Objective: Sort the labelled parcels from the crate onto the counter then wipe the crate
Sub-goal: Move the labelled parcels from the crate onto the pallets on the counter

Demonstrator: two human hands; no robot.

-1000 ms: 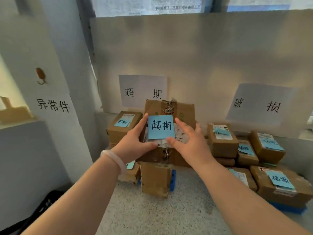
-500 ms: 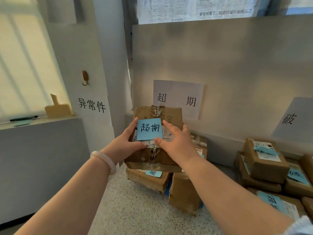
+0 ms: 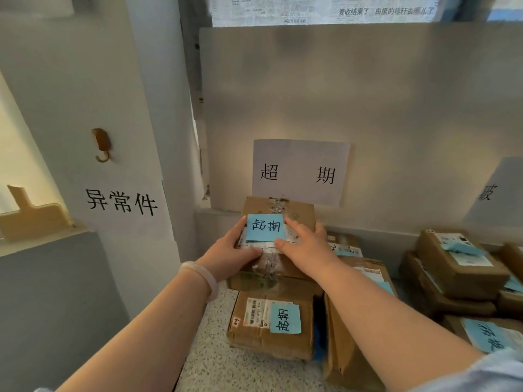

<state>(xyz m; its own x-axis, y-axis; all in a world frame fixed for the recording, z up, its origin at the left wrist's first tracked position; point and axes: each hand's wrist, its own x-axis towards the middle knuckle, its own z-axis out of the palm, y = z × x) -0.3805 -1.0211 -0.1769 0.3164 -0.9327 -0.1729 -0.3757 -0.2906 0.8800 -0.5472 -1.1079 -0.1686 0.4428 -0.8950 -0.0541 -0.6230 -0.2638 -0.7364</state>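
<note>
Cardboard counts first: one held parcel [image 3: 300,210] with one blue note [image 3: 265,227] is gripped at its sides by the left hand [image 3: 230,257] and the right hand [image 3: 307,250], thumbs on top. It is at 12 o'clock under the wall sign [image 3: 300,172], with a lower parcel [image 3: 254,335] at its 6 o'clock. At least four more parcels form a right pile [image 3: 452,273] at 3 o'clock on the speckled counter [image 3: 223,366]. Compared with half a second ago, the grip is unchanged and the parcel is nearer the sign.
</note>
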